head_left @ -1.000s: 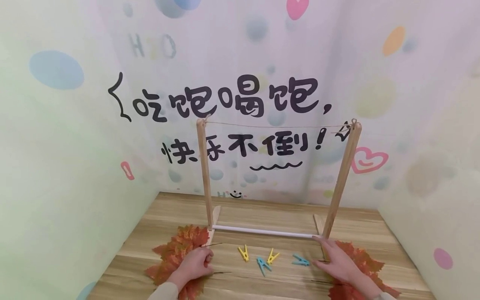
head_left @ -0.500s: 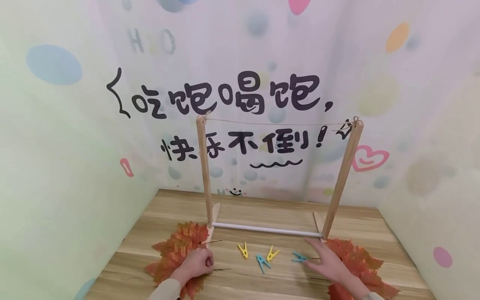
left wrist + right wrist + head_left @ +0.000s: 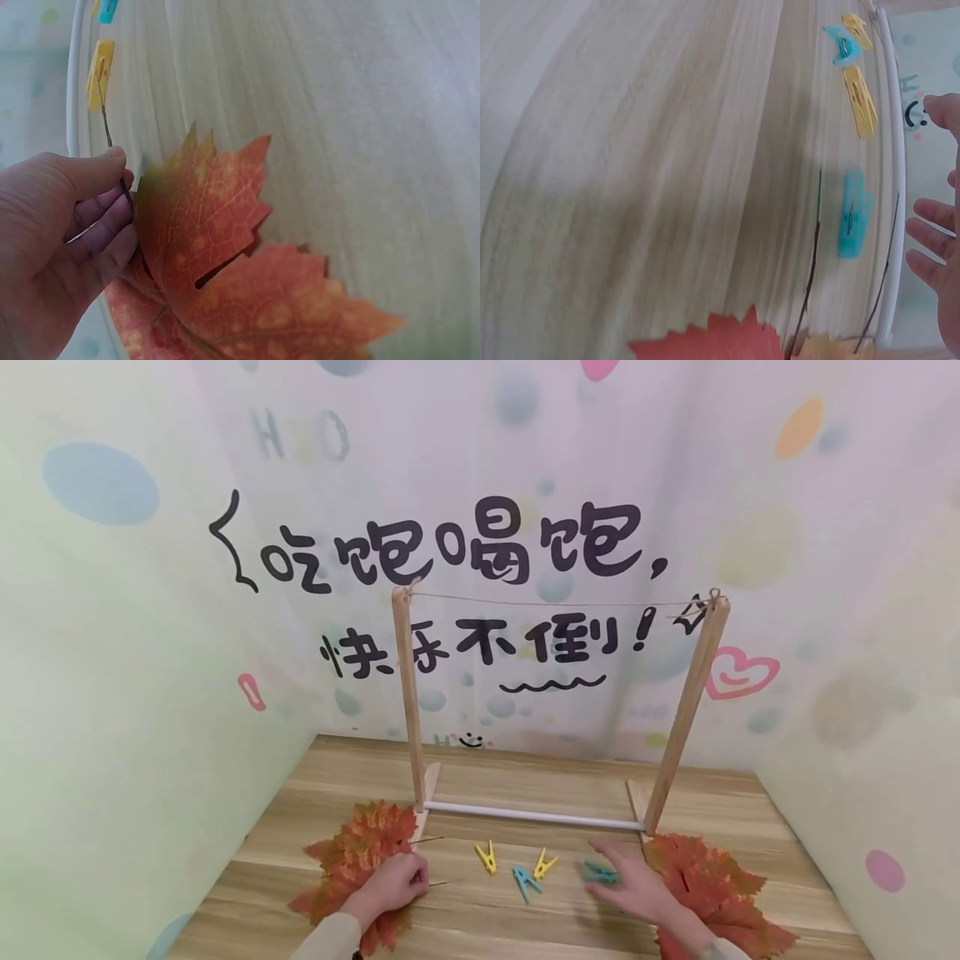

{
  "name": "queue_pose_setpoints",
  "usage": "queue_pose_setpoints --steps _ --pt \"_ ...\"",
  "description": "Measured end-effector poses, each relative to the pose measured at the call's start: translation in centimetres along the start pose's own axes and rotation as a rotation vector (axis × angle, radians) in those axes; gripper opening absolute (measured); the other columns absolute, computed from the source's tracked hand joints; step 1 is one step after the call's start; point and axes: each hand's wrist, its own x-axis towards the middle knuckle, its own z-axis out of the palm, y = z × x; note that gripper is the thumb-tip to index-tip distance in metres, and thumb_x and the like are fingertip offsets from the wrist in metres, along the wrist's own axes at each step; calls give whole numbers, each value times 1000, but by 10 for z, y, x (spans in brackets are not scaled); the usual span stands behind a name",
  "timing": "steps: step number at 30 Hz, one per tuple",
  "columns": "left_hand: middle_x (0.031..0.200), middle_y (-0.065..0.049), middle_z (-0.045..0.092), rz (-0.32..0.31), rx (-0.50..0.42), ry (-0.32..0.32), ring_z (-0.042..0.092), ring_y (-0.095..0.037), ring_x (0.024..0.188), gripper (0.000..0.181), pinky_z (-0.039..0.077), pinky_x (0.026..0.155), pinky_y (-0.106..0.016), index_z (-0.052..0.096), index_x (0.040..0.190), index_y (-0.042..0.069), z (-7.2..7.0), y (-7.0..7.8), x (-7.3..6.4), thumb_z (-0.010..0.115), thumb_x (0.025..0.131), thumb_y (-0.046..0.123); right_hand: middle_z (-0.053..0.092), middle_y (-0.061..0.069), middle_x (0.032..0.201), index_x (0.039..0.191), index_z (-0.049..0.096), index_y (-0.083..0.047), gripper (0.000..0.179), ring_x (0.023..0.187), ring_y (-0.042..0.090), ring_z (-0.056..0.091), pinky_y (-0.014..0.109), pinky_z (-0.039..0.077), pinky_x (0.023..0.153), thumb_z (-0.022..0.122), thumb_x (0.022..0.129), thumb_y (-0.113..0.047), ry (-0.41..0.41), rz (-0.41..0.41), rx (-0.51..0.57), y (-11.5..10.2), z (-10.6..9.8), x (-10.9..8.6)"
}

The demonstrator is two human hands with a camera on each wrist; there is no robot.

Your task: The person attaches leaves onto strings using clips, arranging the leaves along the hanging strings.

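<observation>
With the white rod (image 3: 525, 815) taken as the landmark, a dark stem (image 3: 106, 127) is pinched between the thumb and fingers of the left hand (image 3: 392, 883), on the near side of the rod's left end. Red-orange leaves (image 3: 367, 843) are partly covered by that hand. The right hand (image 3: 641, 883) is held near the rod's right end with its fingers spread wide, and nothing is gripped by it. A blue clip (image 3: 851, 240) is seen between its thumb and fingers in the head view; whether it is touched cannot be told. More red leaves (image 3: 708, 885) are spread beside that hand, on the rod's near right side. Before the rod's middle, two yellow clips (image 3: 545, 863) and a second blue clip (image 3: 526, 883) are laid out. Above the rod, a thin string (image 3: 525, 604) is stretched between two wooden posts (image 3: 686, 718).
</observation>
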Motion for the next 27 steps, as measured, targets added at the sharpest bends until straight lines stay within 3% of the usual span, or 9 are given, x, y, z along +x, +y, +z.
queue_pose_setpoints --steps 6,11,17,22,27 --pt "61 12 49 -24 -43 -16 40 2 55 17 37 50 -17 56 67 12 -8 5 2 66 78 5 58 11 116 120 55 -4 59 106 32 54 49 45 81 74 73 -33 12 -49 -15 -3 9 4" --pt "62 10 52 -32 -77 -12 42 2 57 14 39 51 -18 58 69 9 -18 8 4 65 80 2 57 12 116 120 54 -4 61 104 30 55 47 46 80 75 71 -33 -49 -28 8 -6 15 8" --pt "65 6 56 -14 -106 35 47 0 60 13 42 54 -19 59 70 7 -31 9 4 65 79 -1 56 11 113 120 54 -2 61 100 30 56 44 48 78 76 70 -29 -124 -31 60 -9 24 14" --pt "65 5 56 3 -86 104 48 -1 60 13 43 53 -19 58 70 6 -43 14 4 65 78 -1 58 11 111 117 55 0 59 100 29 56 44 47 80 78 67 -21 -99 -61 49 -9 34 20" --pt "66 4 57 9 -98 113 51 -2 61 14 45 55 -20 57 71 6 -57 22 7 65 78 -2 59 14 111 116 55 1 58 101 31 55 47 45 83 78 66 -17 -94 -74 63 -8 40 28"
